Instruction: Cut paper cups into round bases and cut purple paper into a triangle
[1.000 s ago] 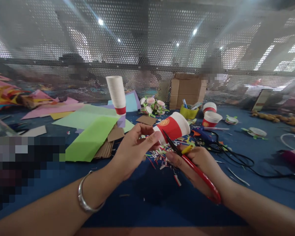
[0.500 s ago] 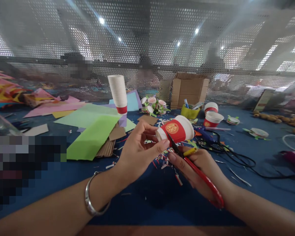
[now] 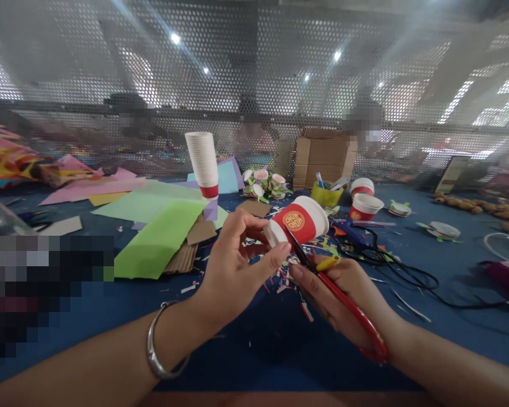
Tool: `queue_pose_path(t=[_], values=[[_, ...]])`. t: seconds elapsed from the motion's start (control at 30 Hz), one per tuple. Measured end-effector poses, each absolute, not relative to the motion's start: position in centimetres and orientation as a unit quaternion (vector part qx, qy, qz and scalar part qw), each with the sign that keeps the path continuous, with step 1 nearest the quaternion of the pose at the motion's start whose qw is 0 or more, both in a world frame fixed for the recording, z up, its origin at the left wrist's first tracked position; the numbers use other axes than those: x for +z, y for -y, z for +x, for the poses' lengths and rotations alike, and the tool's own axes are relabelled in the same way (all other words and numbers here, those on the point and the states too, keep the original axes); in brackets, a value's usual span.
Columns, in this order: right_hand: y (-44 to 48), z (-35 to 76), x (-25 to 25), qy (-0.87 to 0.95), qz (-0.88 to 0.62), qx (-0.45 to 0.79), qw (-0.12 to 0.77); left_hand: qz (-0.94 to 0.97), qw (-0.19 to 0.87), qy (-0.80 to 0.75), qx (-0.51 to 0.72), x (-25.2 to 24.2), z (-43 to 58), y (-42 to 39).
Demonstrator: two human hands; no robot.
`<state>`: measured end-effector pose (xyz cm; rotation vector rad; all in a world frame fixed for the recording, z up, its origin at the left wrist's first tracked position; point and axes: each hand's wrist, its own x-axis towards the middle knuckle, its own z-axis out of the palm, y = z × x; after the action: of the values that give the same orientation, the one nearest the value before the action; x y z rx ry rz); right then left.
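My left hand, with a silver bangle at the wrist, grips a red and white paper cup by its base. The cup lies tilted on its side in the air, its mouth toward the upper right. In my right hand is a pair of red-handled scissors. Their dark blade reaches up against the red band of the cup, close to its yellow round print. A short yellow stick-like piece shows at the right hand's fingers; I cannot tell what it is. Paper scraps lie beneath.
A tall stack of paper cups stands behind green paper sheets. Further back are small cup-base turtles, a cardboard box and a yellow-green holder. To the right lie a blue glue gun with black cord and another upright cup.
The cup has shifted slightly left and turned a little in my left hand. The scissors stay against it, held almost the same way.
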<state>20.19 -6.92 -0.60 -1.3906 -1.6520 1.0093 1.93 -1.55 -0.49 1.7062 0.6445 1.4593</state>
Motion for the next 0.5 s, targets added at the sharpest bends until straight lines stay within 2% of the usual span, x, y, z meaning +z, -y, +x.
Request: queue_pose_path(t=[0.3, 0.5], values=[[7.3, 20.2, -0.4, 0.628, -0.555, 0.414, 0.354, 0.765, 0.271, -0.222, 0.54, -0.8, 1.1, 1.0], [7.3, 20.3, -0.2, 0.647, -0.549, 0.401, 0.345, 0.816, 0.086, -0.23, 0.524, -0.3, 0.8, 1.4]])
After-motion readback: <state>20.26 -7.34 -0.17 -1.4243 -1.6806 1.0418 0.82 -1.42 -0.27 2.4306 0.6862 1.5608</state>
